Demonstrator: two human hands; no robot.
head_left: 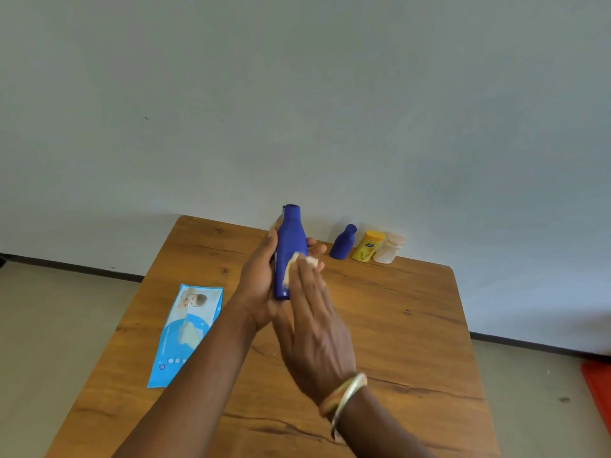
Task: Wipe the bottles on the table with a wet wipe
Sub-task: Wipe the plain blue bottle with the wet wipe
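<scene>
A tall blue bottle (289,239) is held above the wooden table (396,325), cap pointing away from me. My left hand (261,285) grips it from the left and below, fingers curled round its body. My right hand (314,322) lies flat against the bottle's right side, with straight fingers pressing a pale wet wipe (294,264) onto it. At the table's far edge stand a small blue bottle (344,242), a yellow bottle (368,246) and a pale cream bottle (389,248) in a row.
A blue wet-wipe pack (185,332) lies flat on the table's left side, near the edge. The wall runs right behind the table. Something red (598,388) sits on the floor at the right.
</scene>
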